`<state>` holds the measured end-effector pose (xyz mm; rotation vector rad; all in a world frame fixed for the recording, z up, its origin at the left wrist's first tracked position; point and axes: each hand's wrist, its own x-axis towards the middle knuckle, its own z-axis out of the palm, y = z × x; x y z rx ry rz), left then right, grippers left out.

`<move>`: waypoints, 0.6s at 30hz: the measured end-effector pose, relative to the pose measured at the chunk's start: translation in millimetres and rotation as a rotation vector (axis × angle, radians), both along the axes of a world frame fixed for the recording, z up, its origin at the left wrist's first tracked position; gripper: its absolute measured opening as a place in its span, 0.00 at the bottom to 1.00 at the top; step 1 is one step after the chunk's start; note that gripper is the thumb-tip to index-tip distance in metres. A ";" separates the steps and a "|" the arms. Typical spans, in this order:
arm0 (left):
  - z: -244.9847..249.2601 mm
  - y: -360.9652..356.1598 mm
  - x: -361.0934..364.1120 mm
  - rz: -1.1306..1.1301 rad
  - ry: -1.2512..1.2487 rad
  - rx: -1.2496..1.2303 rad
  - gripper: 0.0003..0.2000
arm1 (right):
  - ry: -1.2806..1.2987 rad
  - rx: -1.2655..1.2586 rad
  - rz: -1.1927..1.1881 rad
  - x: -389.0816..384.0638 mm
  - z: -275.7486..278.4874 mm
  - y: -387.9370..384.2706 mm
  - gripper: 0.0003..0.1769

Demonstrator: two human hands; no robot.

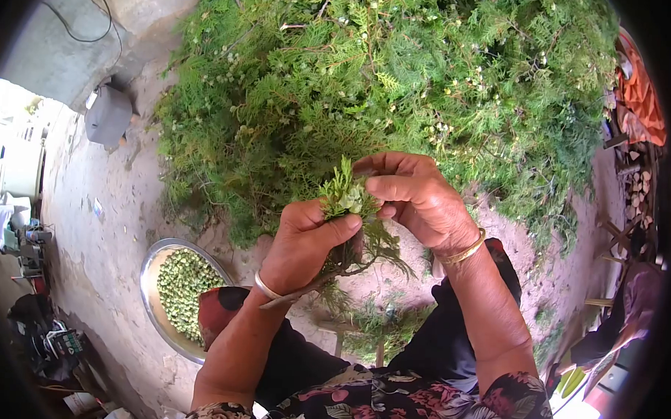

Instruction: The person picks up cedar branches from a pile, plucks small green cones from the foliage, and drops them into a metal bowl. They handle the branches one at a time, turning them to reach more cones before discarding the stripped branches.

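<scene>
Cone-bearing conifer sprig (338, 186): pinched by left hand (299, 249), tip pointed away. Pale cones (354, 201): flanked closely by right hand (430, 199), fingers curled, grip undetermined.

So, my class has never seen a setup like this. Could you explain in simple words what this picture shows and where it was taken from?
There is no robot here. A camera worn on a person's head looks forward and down, giving this one round-edged view. The two bare hands are the person's own. The left hand has a leafy green sprig in its grip. The fingers of the right hand are at the sprig's tip; whether they pinch it is hard to tell. Beyond the hands lies a large heap of leafy branches on the ground. To the left, a round metal basin holds many small green pieces.
</scene>
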<state>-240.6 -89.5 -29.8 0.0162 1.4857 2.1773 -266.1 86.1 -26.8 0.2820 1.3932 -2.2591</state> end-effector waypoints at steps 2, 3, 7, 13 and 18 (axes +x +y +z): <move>-3.6 -2.0 1.0 -0.020 -0.008 -0.010 0.07 | -0.009 0.010 0.003 0.3 -1.5 0.0 0.14; -5.5 -2.6 0.7 -0.038 -0.016 -0.019 0.07 | -0.017 0.022 0.007 0.0 -1.9 -0.2 0.14; -7.0 0.3 1.1 -0.018 -0.016 -0.051 0.07 | -0.043 0.037 -0.016 1.7 -3.0 -2.3 0.13; -6.5 4.2 1.6 -0.014 -0.043 -0.059 0.05 | 0.067 0.295 -0.072 1.8 -4.3 -3.5 0.11; -7.0 3.4 -1.0 -0.029 -0.005 -0.080 0.05 | -0.080 0.196 -0.119 3.0 -7.4 -0.5 0.11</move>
